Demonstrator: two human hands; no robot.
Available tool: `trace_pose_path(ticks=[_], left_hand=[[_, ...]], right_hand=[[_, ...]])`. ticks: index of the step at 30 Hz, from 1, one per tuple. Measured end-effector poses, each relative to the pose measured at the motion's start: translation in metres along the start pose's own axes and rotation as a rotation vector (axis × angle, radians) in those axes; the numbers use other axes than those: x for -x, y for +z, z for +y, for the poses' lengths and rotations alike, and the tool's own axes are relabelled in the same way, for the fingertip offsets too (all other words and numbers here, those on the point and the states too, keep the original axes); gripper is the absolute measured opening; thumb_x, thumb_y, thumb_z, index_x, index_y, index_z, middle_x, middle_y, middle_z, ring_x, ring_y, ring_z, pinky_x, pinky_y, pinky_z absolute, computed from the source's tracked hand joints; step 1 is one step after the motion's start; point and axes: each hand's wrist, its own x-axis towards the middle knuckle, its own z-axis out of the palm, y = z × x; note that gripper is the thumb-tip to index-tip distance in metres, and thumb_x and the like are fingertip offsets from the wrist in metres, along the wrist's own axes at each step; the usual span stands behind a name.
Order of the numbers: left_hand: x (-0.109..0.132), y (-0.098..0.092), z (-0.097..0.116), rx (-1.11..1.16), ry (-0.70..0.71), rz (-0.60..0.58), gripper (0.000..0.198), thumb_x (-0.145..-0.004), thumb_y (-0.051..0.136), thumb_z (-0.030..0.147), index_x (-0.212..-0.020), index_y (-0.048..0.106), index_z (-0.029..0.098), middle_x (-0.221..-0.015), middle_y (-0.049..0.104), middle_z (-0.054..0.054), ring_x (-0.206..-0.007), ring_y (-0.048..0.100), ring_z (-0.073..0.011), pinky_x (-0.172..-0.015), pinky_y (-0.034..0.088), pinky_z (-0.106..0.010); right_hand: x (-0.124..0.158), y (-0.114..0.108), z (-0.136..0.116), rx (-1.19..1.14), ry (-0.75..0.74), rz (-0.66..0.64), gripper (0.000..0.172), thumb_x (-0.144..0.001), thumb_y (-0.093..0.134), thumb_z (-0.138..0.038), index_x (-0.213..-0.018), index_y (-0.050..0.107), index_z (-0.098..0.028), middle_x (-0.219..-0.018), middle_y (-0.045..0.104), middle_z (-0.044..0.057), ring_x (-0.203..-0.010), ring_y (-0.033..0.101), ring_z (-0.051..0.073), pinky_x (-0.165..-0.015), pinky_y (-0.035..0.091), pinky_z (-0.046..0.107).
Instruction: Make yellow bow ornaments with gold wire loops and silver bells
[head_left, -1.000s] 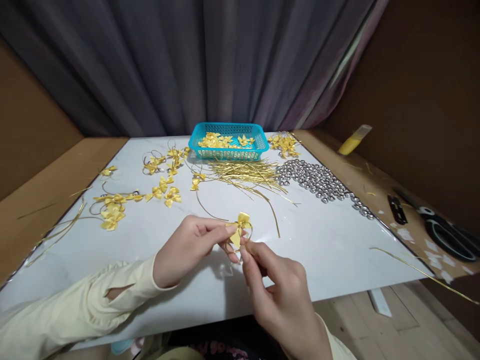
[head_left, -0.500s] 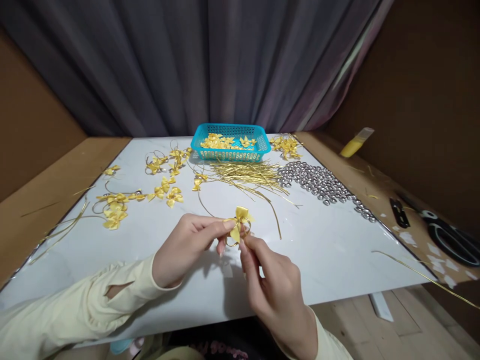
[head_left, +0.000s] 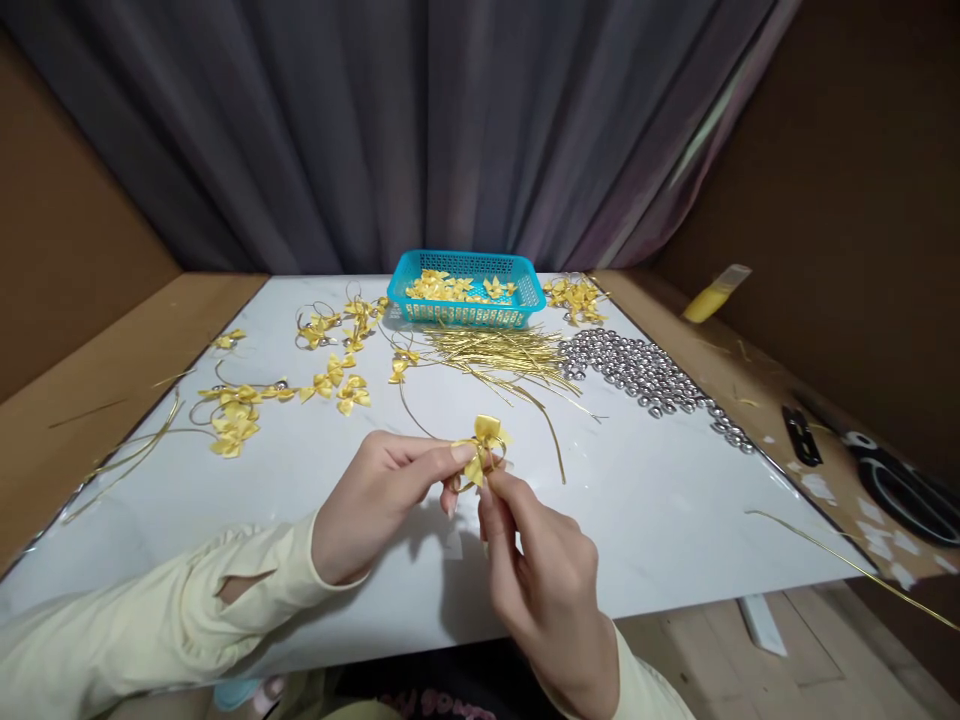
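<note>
A yellow ribbon bow point(head_left: 487, 431) with a gold cord looped about it is held up over the near middle of the table. My left hand point(head_left: 382, 492) pinches the bow's left side between thumb and fingers. Closed at the lower right of the bow, my right hand point(head_left: 551, 555) grips the gold cord point(head_left: 504, 455) with thumb and forefinger; the fingertips partly hide what they hold. One thin cord end point(head_left: 410, 411) curves away behind my left hand. Past the hands lies a heap of cut gold cords point(head_left: 491, 350).
Behind the cords stands a blue basket point(head_left: 466, 315) of yellow bows. Bows with cords point(head_left: 234, 428) lie at left, another pile point(head_left: 576, 298) at back right. Silver heart-shaped pieces point(head_left: 645, 370) spread at right. Scissors point(head_left: 904, 490), a black tool point(head_left: 801, 435) and a yellow tube point(head_left: 716, 294) are along the right side.
The whole view has shifted slightly. Both hands keep nearly the same hold on the bow and cord, with only small finger movement.
</note>
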Motion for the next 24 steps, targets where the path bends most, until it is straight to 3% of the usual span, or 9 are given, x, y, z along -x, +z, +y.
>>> trace_pose_path(ticks=[4, 11, 18, 24], left_hand=[[0.0018, 0.0007, -0.0005, 0.019, 0.003, 0.013, 0.042, -0.082, 0.053, 0.031, -0.044, 0.051, 0.015, -0.054, 0.057, 0.001, -0.069, 0.056, -0.0127, -0.069, 0.039, -0.021], [0.0022, 0.0015, -0.0019, -0.094, 0.032, 0.069, 0.04, -0.081, 0.053, 0.032, -0.045, 0.051, 0.015, -0.059, 0.063, -0.002, -0.072, 0.059, -0.0152, -0.072, 0.042, -0.023], [0.0039, 0.0042, -0.0013, -0.298, 0.126, 0.183, 0.035, -0.078, 0.054, 0.03, -0.046, 0.054, 0.015, -0.05, 0.057, 0.0, -0.054, 0.052, -0.0122, -0.054, 0.042, -0.021], [0.0037, 0.0029, -0.0014, -0.37, 0.246, 0.173, 0.033, -0.078, 0.054, 0.026, -0.048, 0.058, 0.014, -0.047, 0.052, 0.002, -0.048, 0.047, -0.0093, -0.048, 0.039, -0.019]], right_hand=[[-0.001, 0.0012, -0.0002, -0.005, 0.015, -0.002, 0.018, -0.086, 0.04, -0.003, -0.096, 0.05, -0.014, -0.068, 0.056, 0.001, -0.056, 0.055, 0.01, -0.055, 0.045, 0.02], [-0.0017, 0.002, -0.001, -0.023, 0.039, -0.007, 0.017, -0.086, 0.039, -0.004, -0.091, 0.05, -0.016, -0.066, 0.055, 0.0, -0.05, 0.05, 0.009, -0.05, 0.041, 0.021], [-0.0047, -0.0026, -0.0036, -0.065, 0.086, -0.039, 0.013, -0.086, 0.042, -0.006, -0.082, 0.05, -0.015, -0.059, 0.048, -0.002, -0.046, 0.042, 0.007, -0.046, 0.035, 0.02], [-0.0064, -0.0038, -0.0011, -0.05, 0.07, -0.037, 0.014, -0.086, 0.041, -0.007, -0.085, 0.051, -0.016, -0.059, 0.048, -0.003, -0.046, 0.043, 0.008, -0.045, 0.036, 0.02]])
